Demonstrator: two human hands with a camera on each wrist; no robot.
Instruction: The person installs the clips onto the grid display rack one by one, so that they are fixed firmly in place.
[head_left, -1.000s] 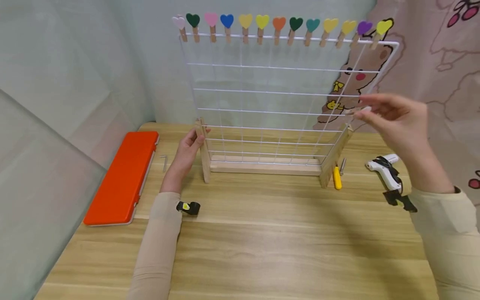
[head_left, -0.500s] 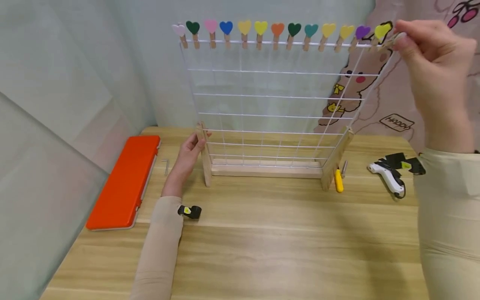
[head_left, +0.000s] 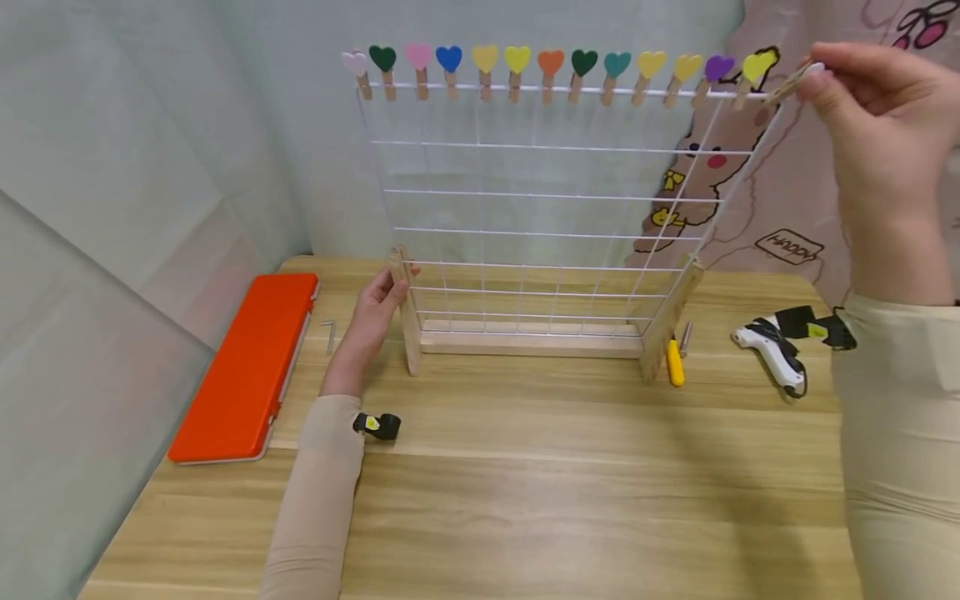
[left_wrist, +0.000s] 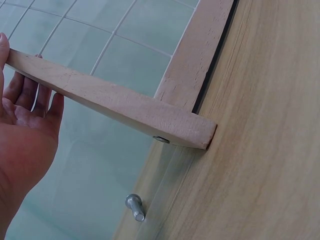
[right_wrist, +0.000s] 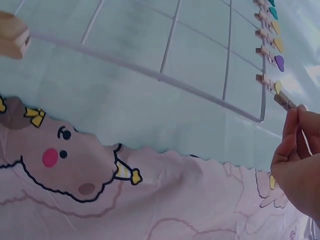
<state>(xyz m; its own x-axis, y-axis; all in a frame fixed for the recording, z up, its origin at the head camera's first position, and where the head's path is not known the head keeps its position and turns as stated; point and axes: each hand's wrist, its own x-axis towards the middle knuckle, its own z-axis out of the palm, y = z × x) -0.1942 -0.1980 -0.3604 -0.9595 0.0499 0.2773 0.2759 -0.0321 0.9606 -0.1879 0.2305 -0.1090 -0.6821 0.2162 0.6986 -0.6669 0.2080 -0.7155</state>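
Note:
A white wire grid rack (head_left: 536,147) stands upright in a wooden base (head_left: 532,344). Along its top wire runs a row of wooden clothespins with coloured hearts (head_left: 551,62). My left hand (head_left: 369,321) holds the left wooden upright (head_left: 409,329); in the left wrist view, the fingers lie behind this upright (left_wrist: 110,102). At the rack's top right corner, my right hand (head_left: 888,121) pinches another clothespin (head_left: 789,83) between thumb and fingertips. Its tip is close to the top wire, just right of the bright yellow heart. The right wrist view shows this clothespin (right_wrist: 284,100) tilted; its heart is mostly covered.
A flat orange case (head_left: 247,367) lies at left, near a hex key (head_left: 330,336). Right of the rack are a yellow-handled tool (head_left: 675,364), a metal bolt (head_left: 686,339) and a white gun-shaped tool (head_left: 776,358) with black cord. Curtains hang behind.
My right hand has risen with the clothespin from beside the rack's right edge to its top corner, then shifted slightly right. My left hand keeps holding the upright.

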